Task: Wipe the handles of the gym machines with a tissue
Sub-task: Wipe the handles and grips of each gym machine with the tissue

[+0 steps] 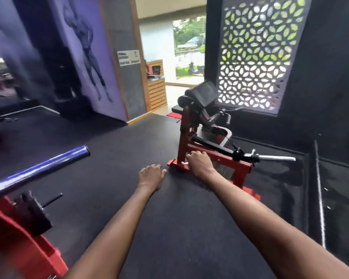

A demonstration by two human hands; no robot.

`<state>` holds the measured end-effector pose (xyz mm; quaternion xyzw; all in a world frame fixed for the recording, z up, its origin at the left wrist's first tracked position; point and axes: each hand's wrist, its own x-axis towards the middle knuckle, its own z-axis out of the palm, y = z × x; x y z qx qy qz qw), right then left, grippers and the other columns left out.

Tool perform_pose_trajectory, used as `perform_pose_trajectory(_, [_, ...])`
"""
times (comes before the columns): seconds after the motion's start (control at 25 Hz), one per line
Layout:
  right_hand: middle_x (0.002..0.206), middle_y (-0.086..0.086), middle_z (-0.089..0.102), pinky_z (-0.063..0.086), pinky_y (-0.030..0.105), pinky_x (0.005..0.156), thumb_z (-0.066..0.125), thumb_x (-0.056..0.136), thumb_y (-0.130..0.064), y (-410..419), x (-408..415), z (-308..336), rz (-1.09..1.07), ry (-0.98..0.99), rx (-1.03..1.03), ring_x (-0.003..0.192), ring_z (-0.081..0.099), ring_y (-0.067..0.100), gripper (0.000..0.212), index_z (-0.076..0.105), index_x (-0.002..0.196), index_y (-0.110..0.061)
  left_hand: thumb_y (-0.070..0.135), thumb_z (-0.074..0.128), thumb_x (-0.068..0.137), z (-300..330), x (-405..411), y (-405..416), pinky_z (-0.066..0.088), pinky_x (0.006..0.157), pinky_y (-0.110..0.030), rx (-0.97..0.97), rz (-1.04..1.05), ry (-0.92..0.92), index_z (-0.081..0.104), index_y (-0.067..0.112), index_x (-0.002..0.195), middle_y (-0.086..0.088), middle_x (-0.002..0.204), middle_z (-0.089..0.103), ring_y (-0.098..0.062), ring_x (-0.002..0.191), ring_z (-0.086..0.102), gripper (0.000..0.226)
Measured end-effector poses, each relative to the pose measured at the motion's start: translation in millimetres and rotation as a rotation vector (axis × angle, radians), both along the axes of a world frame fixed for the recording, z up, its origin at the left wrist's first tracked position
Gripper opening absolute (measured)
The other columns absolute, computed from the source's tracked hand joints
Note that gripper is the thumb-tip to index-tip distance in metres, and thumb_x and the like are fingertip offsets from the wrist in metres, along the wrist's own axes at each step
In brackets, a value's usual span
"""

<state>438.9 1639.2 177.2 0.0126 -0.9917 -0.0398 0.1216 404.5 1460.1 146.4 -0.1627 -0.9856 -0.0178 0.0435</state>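
While the right hand [199, 162] pinches a soft, light tissue [184, 163], the left hand [151, 175] hangs relaxed. Grips [228, 119] wait at one o'clock.

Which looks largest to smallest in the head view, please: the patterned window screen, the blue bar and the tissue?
1. Patterned window screen
2. Blue bar, though nearness enlarges it
3. Tissue, mostly hidden in the right hand

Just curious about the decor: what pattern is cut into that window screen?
A repeating leaf or petal lattice, cut through the pale window screen, with greenery showing behind; the head view shows it.
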Motion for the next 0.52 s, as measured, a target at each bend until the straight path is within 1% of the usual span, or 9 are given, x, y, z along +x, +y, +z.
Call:
perform_pose_trajectory(0.12, [0.116,0.012,0.06,0.039,0.036,0.093,0.048,0.094,-0.024,24.1,-78.7,17.3,0.104,0.02,-0.034,0.113,0.054,0.03,0.028,0.062,0.113,-0.009,0.04,0.031,0.103,16.3,-60.0,24.6,0.043,0.093,-0.035,0.015,0.082,0.035,0.06,0.014,0.118,-0.009,0.124,0.062,-0.027,0.115,0.058,0.042])
perform_pose_trajectory(0.24, [0.114,0.012,0.061,0.04,0.035,0.09,0.047,0.094,-0.021,30.4,-159.0,25.3,0.204,0.024,-0.058,0.11,0.055,0.03,0.026,0.062,0.112,-0.009,0.041,0.033,0.103,25.1,-125.2,33.3,0.043,0.092,-0.035,0.038,0.18,0.06,0.061,0.013,0.116,-0.009,0.123,0.062,-0.027,0.114,0.058,0.041])
perform_pose_trajectory(0.36, [0.112,0.011,0.062,0.042,0.036,0.089,0.047,0.091,-0.014,20.9,-239.9,22.8,0.289,0.012,-0.075,0.108,0.057,0.031,0.024,0.063,0.109,-0.009,0.042,0.034,0.103,19.3,-188.7,27.0,0.043,0.091,-0.035,0.034,0.283,0.05,0.062,0.014,0.115,-0.008,0.122,0.063,-0.027,0.114,0.058,0.041])
perform_pose_trajectory(0.52, [0.112,0.011,0.063,0.042,0.036,0.088,0.048,0.092,-0.018,-9.7,-361.6,13.9,0.411,0.012,-0.071,0.108,0.057,0.03,0.024,0.063,0.108,-0.009,0.042,0.034,0.103,9.5,-291.2,1.4,0.042,0.092,-0.035,0.052,0.394,0.065,0.062,0.014,0.116,-0.007,0.121,0.063,-0.026,0.114,0.058,0.041])
